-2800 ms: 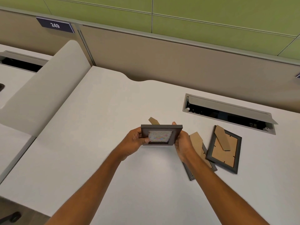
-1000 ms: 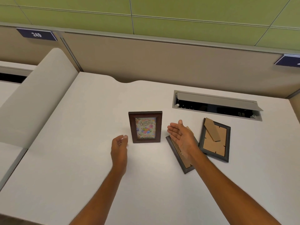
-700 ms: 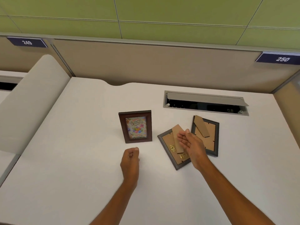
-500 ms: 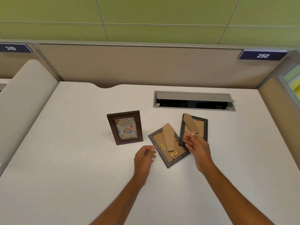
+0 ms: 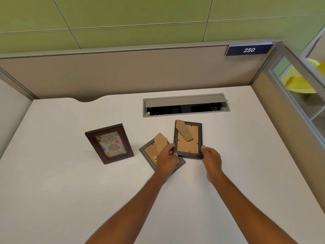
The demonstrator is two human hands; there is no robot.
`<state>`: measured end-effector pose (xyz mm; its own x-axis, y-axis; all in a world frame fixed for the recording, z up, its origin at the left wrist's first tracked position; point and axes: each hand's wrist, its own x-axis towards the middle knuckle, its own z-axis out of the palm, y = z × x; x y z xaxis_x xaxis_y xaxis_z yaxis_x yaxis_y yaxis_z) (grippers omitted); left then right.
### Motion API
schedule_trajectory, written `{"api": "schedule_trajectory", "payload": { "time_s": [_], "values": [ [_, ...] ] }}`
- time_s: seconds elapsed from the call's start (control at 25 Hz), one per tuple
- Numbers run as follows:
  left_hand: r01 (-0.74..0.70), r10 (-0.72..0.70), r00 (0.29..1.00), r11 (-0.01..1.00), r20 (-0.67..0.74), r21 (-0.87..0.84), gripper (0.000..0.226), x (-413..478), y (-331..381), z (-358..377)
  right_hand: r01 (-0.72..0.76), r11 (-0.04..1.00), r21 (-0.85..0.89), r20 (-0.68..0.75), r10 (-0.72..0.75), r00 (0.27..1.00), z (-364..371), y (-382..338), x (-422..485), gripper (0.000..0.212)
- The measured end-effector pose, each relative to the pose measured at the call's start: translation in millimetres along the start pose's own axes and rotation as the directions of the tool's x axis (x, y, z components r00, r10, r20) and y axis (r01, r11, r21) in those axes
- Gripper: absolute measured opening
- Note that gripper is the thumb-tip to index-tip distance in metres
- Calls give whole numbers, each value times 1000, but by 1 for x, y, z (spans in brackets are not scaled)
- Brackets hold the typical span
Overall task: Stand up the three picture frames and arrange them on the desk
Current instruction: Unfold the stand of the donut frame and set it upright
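A brown frame with a birthday picture stands upright on the white desk, left of centre. Two grey frames lie face down with cardboard backs and stands showing. My left hand and my right hand pinch the lower corners of the right-hand grey frame, whose near edge rests over the other grey frame. My left hand covers much of that lower frame.
An open grey cable tray is set into the desk just behind the frames. A beige partition with a "250" label runs along the back. A side panel with shelves and yellow objects stands at the right.
The brown frame was set upright and released. Both hands then moved right to the face-down frames and took hold of the right-hand grey one. The view shifted right.
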<state>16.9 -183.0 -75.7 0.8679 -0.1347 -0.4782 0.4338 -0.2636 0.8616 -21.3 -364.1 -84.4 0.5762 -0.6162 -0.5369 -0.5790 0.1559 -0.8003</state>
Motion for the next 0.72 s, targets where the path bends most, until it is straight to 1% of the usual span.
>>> {"api": "schedule_trajectory", "payload": {
  "time_s": [0.16,0.32,0.48,0.64,0.72],
  "values": [
    [3,-3,999,1000,-47,2,49,2,0,8,-16,1000,22,-9,16,1000,3,4,5,33],
    [24,-27,999,997,-38,-72,53,4,5,8,-33,998,55,-16,34,999,4,5,12,38],
    [40,-47,998,990,-50,-135,52,5,8,3,-32,998,57,-30,34,999,5,1,18,45],
    [29,-34,999,987,-31,-158,56,6,14,0,-62,988,140,-33,67,997,1,-11,19,51],
    [-2,-2,1000,988,-30,-153,53,6,18,-2,-94,976,195,-14,98,995,-4,-18,20,50]
  ]
}}
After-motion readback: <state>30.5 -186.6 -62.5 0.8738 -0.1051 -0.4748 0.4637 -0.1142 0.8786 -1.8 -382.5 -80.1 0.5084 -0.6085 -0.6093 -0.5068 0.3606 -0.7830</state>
